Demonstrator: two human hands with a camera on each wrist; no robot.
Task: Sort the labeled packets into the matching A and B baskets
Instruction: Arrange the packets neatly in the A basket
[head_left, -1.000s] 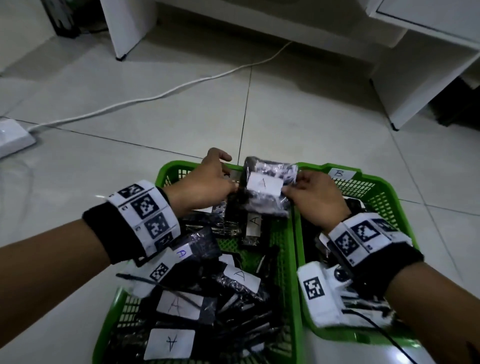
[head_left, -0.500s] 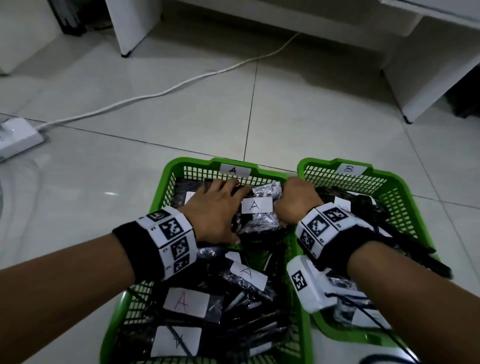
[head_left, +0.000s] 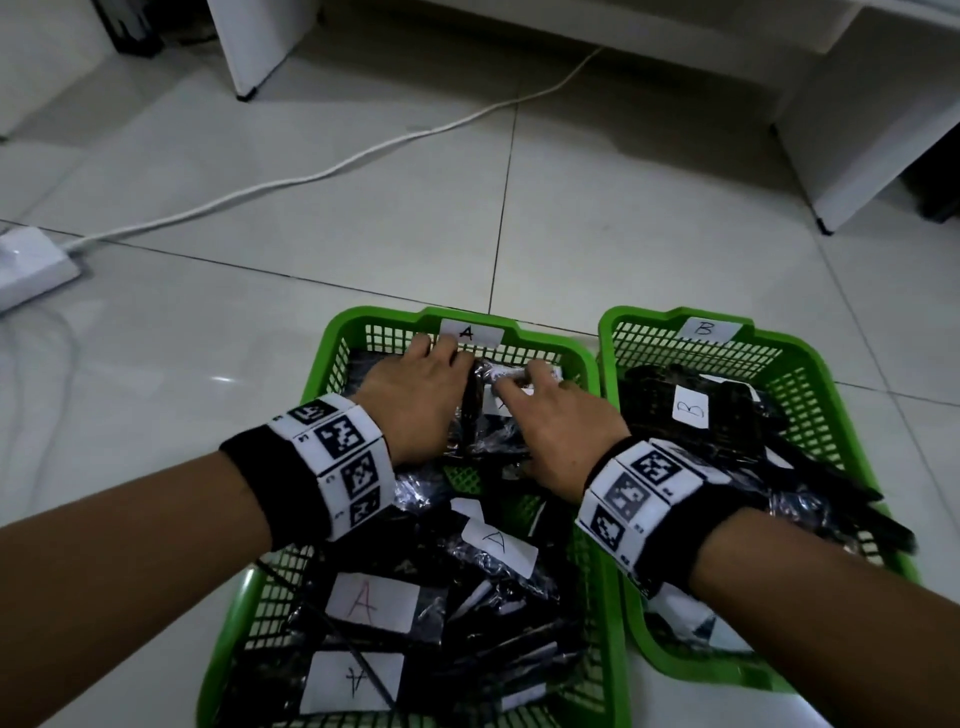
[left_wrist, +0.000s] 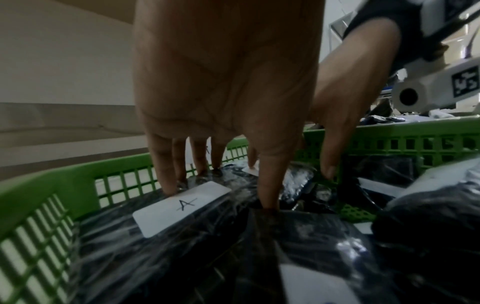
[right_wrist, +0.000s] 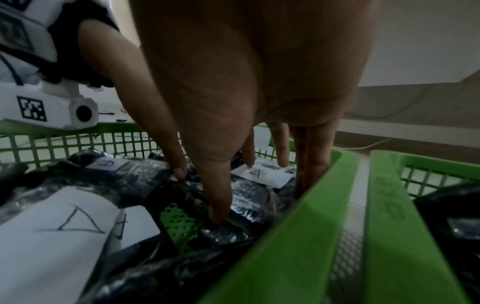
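Plastic A-labelled packet (head_left: 498, 415) lies under both my hands' straight, pressing fingers (head_left: 441, 353), far end of basket A (head_left: 343, 338).

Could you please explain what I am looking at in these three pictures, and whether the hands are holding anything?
No machine here: a person's two bare hands sort packets, wearing wristbands with printed markers. One picture comes from a head camera looking down; the other two from cameras on each wrist, looking along the fingers. On the tiled floor stand two green baskets, basket A and basket B, filled with black packets. The left hand and right hand press with straight fingers on an A-labelled packet at the far end of basket A. Neither grips anything.
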